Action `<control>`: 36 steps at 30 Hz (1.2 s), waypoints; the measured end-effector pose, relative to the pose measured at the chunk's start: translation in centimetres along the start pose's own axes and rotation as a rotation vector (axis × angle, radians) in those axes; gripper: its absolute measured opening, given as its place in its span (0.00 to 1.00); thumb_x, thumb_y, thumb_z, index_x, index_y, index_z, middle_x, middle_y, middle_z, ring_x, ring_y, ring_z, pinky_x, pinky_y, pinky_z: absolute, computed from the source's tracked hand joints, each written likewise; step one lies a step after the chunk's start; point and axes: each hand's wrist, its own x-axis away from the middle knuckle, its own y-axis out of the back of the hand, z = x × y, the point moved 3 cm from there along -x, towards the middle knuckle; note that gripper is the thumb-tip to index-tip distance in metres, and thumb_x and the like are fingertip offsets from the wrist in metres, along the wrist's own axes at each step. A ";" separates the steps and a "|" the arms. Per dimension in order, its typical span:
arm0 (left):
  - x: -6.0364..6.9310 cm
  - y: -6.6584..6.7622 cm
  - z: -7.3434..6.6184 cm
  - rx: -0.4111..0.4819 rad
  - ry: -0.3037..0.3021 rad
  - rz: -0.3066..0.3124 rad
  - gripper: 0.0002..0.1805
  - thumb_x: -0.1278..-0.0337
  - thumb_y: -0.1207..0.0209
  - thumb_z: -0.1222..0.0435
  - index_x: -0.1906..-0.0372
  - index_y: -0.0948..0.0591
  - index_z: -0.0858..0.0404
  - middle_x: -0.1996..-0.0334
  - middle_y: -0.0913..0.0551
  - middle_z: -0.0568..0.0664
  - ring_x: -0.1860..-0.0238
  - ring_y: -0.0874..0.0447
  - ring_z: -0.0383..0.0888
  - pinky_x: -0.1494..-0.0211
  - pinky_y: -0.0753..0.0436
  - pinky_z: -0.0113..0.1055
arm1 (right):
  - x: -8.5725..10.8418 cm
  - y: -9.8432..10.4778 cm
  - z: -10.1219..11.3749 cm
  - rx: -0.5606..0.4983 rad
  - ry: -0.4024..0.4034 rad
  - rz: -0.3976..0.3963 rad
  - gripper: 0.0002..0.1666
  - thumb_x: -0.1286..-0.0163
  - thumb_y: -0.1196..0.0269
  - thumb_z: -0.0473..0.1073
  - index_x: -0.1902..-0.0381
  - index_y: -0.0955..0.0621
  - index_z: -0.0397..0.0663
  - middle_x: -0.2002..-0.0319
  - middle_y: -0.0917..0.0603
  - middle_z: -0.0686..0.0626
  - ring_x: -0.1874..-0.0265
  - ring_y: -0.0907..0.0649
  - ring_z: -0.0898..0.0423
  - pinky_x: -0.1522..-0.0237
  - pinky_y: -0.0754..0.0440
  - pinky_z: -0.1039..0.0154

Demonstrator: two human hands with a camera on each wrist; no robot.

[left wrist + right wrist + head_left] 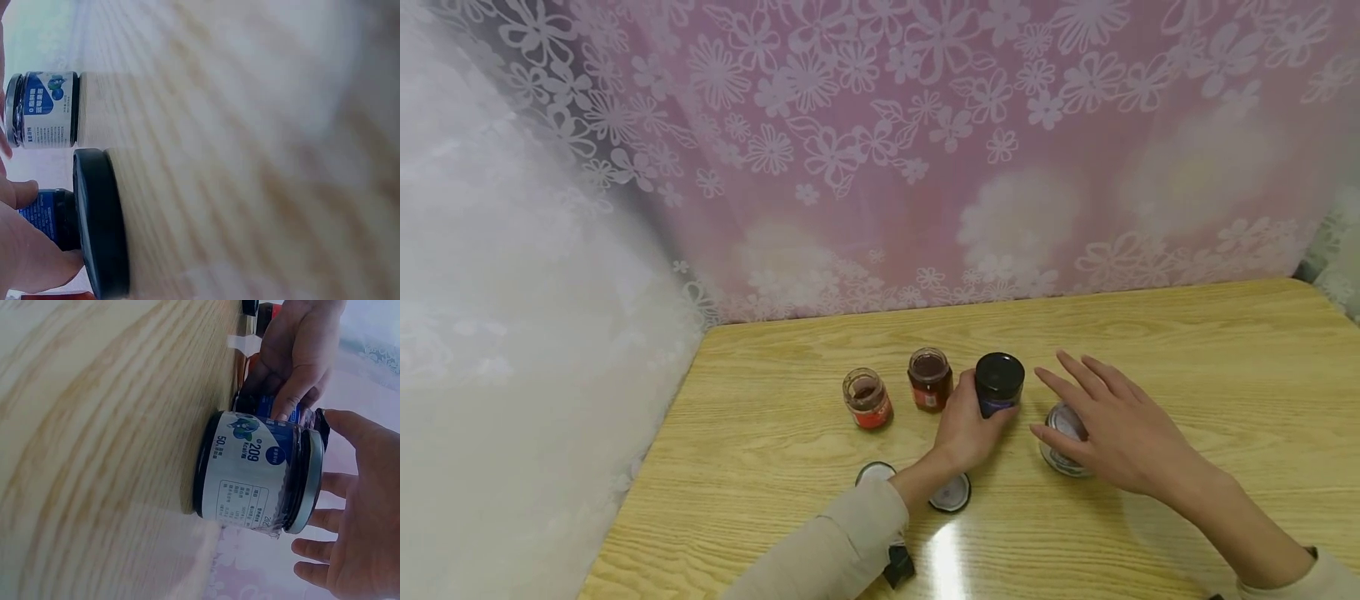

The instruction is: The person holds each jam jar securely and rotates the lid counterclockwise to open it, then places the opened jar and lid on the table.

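Note:
My left hand (968, 427) grips a dark jar (1000, 377) with a black lid and a blue label, which stands on the table. In the left wrist view its thumb lies along the jar's side. My right hand (1116, 433) hovers over a blueberry jam jar (247, 472) with a silver lid, just right of the dark jar. Its fingers are spread and fairly straight in the right wrist view, near the lid but not curled round it. Whether any fingertip touches a jar, I cannot tell.
Two lidless glass jars stand to the left: a red-labelled jar (871, 415) and a jar with dark red contents (929, 388). Nearer lie a lid (877, 472), partly behind my left forearm, and another lid (950, 493). A black object (898, 568) is beside my sleeve. A floral curtain (880, 167) hangs behind.

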 end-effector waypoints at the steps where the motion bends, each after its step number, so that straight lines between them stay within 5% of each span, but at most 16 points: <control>1: 0.1 0.0 0.0 0.007 -0.001 0.006 0.32 0.45 0.34 0.55 0.39 0.32 0.61 0.51 0.21 0.50 0.48 0.23 0.43 0.47 0.25 0.38 | 0.0 0.0 0.0 0.000 0.001 0.001 0.44 0.37 0.43 0.69 0.30 0.33 0.51 0.31 0.38 0.39 0.35 0.39 0.36 0.39 0.41 0.40; 9: 1.0 0.8 -0.3 0.050 -0.041 0.044 0.33 0.44 0.35 0.53 0.37 0.32 0.61 0.51 0.21 0.49 0.49 0.23 0.41 0.47 0.25 0.38 | 0.2 0.7 0.3 0.011 0.012 -0.021 0.45 0.39 0.41 0.70 0.30 0.33 0.53 0.31 0.38 0.40 0.35 0.38 0.37 0.41 0.40 0.40; 21: 3.0 2.8 -1.0 0.063 -0.241 0.081 0.33 0.47 0.34 0.49 0.38 0.30 0.55 0.50 0.22 0.40 0.48 0.25 0.34 0.47 0.24 0.35 | 0.5 2.1 0.5 -0.055 0.003 -0.039 0.45 0.40 0.39 0.68 0.29 0.35 0.59 0.30 0.38 0.45 0.35 0.37 0.39 0.40 0.41 0.40; 27: 3.2 3.7 -0.9 0.115 -0.286 0.062 0.32 0.53 0.30 0.51 0.41 0.26 0.52 0.53 0.21 0.36 0.53 0.24 0.30 0.52 0.22 0.32 | 0.6 2.8 0.8 -0.079 0.037 -0.119 0.40 0.39 0.37 0.62 0.31 0.32 0.59 0.32 0.34 0.46 0.39 0.32 0.39 0.44 0.37 0.41; 36: 4.0 4.9 -0.8 0.030 -0.389 -0.001 0.32 0.59 0.27 0.52 0.45 0.23 0.54 0.54 0.22 0.38 0.55 0.24 0.30 0.54 0.23 0.26 | 0.6 3.2 2.2 -0.128 0.062 -0.167 0.37 0.38 0.36 0.57 0.32 0.30 0.58 0.34 0.31 0.47 0.42 0.28 0.40 0.48 0.33 0.39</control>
